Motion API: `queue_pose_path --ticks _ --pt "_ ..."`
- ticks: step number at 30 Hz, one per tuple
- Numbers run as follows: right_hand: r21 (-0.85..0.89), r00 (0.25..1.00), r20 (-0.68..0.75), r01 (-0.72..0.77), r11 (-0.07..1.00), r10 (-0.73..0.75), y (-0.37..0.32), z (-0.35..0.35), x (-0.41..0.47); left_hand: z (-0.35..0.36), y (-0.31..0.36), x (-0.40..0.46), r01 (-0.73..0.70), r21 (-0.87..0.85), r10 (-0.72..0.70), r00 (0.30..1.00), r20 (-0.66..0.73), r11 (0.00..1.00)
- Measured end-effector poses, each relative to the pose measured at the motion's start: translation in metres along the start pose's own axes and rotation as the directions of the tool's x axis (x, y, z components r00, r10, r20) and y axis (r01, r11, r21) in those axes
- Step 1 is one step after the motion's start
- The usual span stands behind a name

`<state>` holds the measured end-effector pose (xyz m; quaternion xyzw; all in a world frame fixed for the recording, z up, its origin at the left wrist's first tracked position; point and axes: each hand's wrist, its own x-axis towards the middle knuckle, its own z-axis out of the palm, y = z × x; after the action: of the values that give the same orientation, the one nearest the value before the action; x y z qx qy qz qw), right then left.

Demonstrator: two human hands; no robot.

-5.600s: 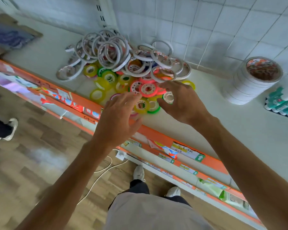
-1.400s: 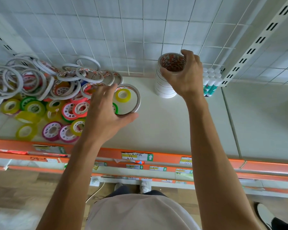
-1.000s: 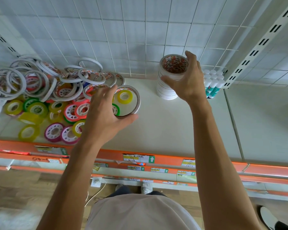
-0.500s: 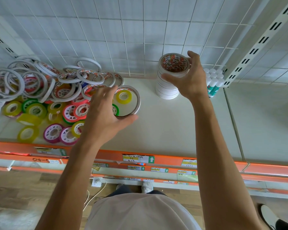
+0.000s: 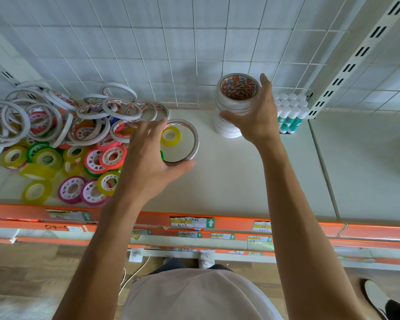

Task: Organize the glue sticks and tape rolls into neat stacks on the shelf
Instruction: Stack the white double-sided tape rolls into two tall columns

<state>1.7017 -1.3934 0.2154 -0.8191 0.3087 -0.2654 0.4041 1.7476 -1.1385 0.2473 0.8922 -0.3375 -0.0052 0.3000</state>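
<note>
White tape stack stands near the shelf's back edge, just beside the upright glue sticks; right hand has fingers curled round its upper rolls, steadying; left hand grasps a wide white roll mid-shelf, beside the loose tape pile toward the left end. Judgement: to stack well, bring the roll flat over the column, centre the cores, lower with rims flush; right hand guards against toppling.
</note>
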Motion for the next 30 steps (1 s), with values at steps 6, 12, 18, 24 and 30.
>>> queue_pose_path --ticks 6,12,18,24,30 --pt "0.092 0.987 -0.159 -0.011 0.996 0.025 -0.005 0.023 -0.007 0.004 -0.002 0.003 -0.013 -0.007 0.013 1.0 0.002 1.0" --pt "0.15 0.937 -0.34 -0.027 0.988 0.077 -0.014 0.051 -0.018 0.004 -0.003 0.003 -0.005 -0.017 0.005 1.0 -0.003 1.0" --pt "0.149 0.923 -0.369 -0.055 0.987 0.108 -0.009 0.055 -0.015 -0.001 -0.005 0.006 -0.005 -0.008 0.005 1.0 -0.015 1.0" --pt "0.152 0.921 -0.365 -0.085 0.985 0.136 -0.009 0.055 -0.015 0.003 -0.002 0.004 -0.014 -0.022 0.014 1.0 -0.008 1.0" --pt "0.155 0.932 -0.329 -0.107 0.982 0.154 -0.01 0.05 -0.015 0.003 0.0 0.007 -0.036 -0.017 0.036 0.999 -0.007 0.999"
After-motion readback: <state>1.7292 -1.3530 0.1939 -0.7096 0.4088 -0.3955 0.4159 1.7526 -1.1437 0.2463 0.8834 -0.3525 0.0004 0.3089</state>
